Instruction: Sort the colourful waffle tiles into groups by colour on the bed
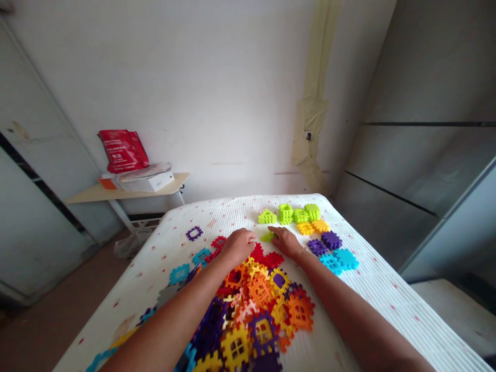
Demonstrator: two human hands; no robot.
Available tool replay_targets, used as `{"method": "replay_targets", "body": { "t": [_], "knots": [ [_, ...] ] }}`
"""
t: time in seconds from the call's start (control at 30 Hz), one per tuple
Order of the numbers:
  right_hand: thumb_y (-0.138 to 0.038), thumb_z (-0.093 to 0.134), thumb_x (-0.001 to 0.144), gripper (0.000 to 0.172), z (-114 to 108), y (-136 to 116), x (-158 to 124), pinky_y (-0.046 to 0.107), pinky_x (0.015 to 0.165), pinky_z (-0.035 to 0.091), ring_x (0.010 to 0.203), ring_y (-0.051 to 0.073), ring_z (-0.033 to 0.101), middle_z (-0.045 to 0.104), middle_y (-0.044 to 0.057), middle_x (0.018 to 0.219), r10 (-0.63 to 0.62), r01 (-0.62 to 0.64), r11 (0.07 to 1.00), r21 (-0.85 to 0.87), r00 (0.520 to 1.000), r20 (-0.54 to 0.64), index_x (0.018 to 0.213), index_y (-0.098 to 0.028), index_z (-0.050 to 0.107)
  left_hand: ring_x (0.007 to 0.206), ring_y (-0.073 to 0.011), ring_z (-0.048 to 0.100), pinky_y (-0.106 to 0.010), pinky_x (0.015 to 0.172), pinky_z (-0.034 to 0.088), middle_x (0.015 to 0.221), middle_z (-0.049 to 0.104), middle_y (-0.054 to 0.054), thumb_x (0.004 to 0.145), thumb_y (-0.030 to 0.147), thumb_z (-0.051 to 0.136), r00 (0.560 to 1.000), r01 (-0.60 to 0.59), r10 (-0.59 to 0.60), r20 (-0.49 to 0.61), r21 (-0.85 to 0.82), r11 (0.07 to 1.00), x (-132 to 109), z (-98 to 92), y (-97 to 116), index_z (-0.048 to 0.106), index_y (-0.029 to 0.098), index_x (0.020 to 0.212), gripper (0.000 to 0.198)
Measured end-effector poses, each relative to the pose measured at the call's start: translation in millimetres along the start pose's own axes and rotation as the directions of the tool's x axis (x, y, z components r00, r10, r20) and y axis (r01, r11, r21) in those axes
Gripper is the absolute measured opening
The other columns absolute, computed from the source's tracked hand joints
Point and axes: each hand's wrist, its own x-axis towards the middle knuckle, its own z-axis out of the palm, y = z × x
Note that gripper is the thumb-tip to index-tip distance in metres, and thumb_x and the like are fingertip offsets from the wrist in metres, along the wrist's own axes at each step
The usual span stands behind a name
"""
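Both my hands reach over a heap of colourful interlocking plastic tiles point(251, 305) on a white ribbed mattress point(387, 305). My left hand point(239, 245) rests curled, knuckles up, at the heap's far edge beside red tiles. My right hand point(285, 241) lies just to its right, its fingertips touching a lime green tile point(267, 236) between the two hands. Beyond them sit sorted groups: lime green tiles point(290, 214), yellow-orange tiles point(313, 227), purple tiles point(324, 243) and cyan tiles point(340, 260).
A lone purple tile point(194, 233) lies at the far left of the mattress, cyan ones point(179, 273) nearer. A small side table point(116, 192) with a red bag point(122, 150) and white box stands against the wall. Grey panels are on the right.
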Motion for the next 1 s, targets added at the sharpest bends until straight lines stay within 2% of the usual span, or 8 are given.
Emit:
{"method": "replay_targets", "body": {
  "t": [0.13,0.3,0.43,0.63,0.7,0.77,0.9,1.0],
  "knots": [
    [-0.018,0.055,0.076,0.053,-9.6,3.5,7.6,0.026,0.066,0.044,0.067,0.013,0.056,0.064,0.001,0.076,0.047,-0.039,0.918,0.394,0.999,-0.009,0.128,-0.013,0.047,0.084,-0.0142,0.064,-0.024,0.078,0.049,0.102,0.069,-0.004,0.068,0.01,0.061,1.0,0.004,-0.004,-0.007,-0.04,0.999,36.3,26.9,-0.3,0.064,0.019,0.105,0.039],
    [-0.021,0.065,0.066,0.058,-27.8,0.1,18.4,0.023,0.056,0.041,0.059,0.011,0.054,0.058,-0.004,0.066,0.143,-0.132,0.564,0.815,0.988,0.061,0.12,-0.015,0.046,0.09,-0.0137,0.061,-0.025,0.083,0.048,0.104,0.068,-0.002,0.067,0.007,0.06,0.996,-0.075,0.072,-0.055,-0.048,0.996,50.3,25.6,3.6,0.059,0.021,0.113,0.048],
    [-0.02,0.069,0.061,0.055,-39.2,-5.7,25.0,0.021,0.053,0.04,0.06,0.011,0.054,0.059,-0.003,0.069,0.216,-0.212,0.401,0.891,0.967,0.133,0.111,-0.016,0.048,0.104,-0.0191,0.056,-0.032,0.095,0.042,0.109,0.066,-0.003,0.068,0.011,0.061,0.987,-0.144,0.143,-0.077,-0.001,0.99,54.8,18.1,4.2,0.063,0.025,0.109,0.044],
    [-0.018,0.07,0.06,0.049,-46.9,-7.6,33.3,0.02,0.05,0.039,0.052,0.008,0.048,0.054,-0.006,0.06,0.238,-0.256,0.299,0.919,0.953,0.188,0.106,-0.016,0.052,0.089,-0.0169,0.063,-0.027,0.087,0.046,0.097,0.071,-0.002,0.069,0.015,0.061,0.988,-0.145,0.145,-0.052,0.011,0.989,68.6,4.3,4.6,0.069,0.025,0.101,0.035],
    [-0.021,0.07,0.061,0.046,-47.8,-5.6,37.9,0.02,0.049,0.039,0.05,0.007,0.047,0.055,-0.006,0.06,0.252,-0.256,0.308,0.916,0.951,0.181,0.104,-0.016,0.054,0.087,-0.0154,0.064,-0.024,0.084,0.047,0.096,0.072,-0.001,0.067,0.015,0.063,0.988,-0.146,0.145,-0.043,-0.008,0.989,74.3,0.4,4.6,0.07,0.024,0.098,0.033],
    [-0.026,0.069,0.065,0.038,-48.6,-3.3,43.8,0.021,0.05,0.04,0.051,0.008,0.049,0.057,-0.003,0.063,0.289,-0.234,0.392,0.89,0.949,0.122,0.099,-0.015,0.057,0.086,-0.0148,0.065,-0.023,0.081,0.048,0.095,0.072,0.0,0.067,0.015,0.064,0.99,-0.135,0.133,-0.052,-0.031,0.99,80.5,-1.3,3.3,0.07,0.023,0.099,0.033],
    [-0.031,0.065,0.072,0.025,-50.1,-1.0,56.9,0.024,0.063,0.046,0.067,0.012,0.059,0.065,0.003,0.077,0.311,-0.118,0.722,0.682,0.936,-0.167,0.092,-0.016,0.062,0.083,-0.0143,0.065,-0.022,0.076,0.049,0.094,0.073,-0.002,0.07,0.017,0.062,0.992,-0.079,0.072,-0.104,-0.063,0.995,95.6,2.4,-4.3,0.068,0.02,0.104,0.034],
    [-0.024,0.066,0.071,0.024,-52.7,-3.9,65.1,0.025,0.073,0.047,0.079,0.015,0.062,0.069,0.003,0.09,0.184,-0.079,0.904,0.42,0.959,-0.215,0.095,-0.019,0.065,0.082,-0.0146,0.065,-0.022,0.075,0.048,0.092,0.073,-0.002,0.071,0.019,0.062,0.99,-0.034,0.026,-0.138,-0.056,0.998,108.0,8.6,-10.0,0.068,0.021,0.103,0.032]
  ]
}}
